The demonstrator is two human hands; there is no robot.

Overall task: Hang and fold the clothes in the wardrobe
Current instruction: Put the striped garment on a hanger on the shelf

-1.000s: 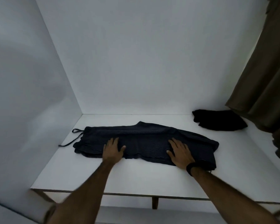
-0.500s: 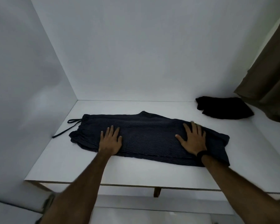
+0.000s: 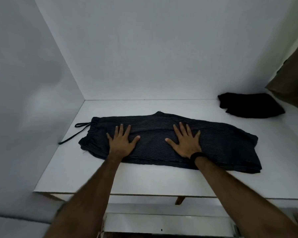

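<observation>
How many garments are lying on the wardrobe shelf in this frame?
2. The striped trousers lie flat mid-shelf under both hands; a black garment sits bunched in the back right corner. A brown hanging cloth may hide more.

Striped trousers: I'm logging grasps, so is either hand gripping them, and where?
Nothing is gripped. The left hand and right hand lie flat, fingers spread, on the striped trousers.

White shelf (image 3: 144,179); brown curtain (image 3: 292,78) right.

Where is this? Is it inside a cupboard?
Probably a wardrobe: a white shelf boxed in by plain walls, striped trousers being flattened on it, and brown clothing hanging at the right.
</observation>
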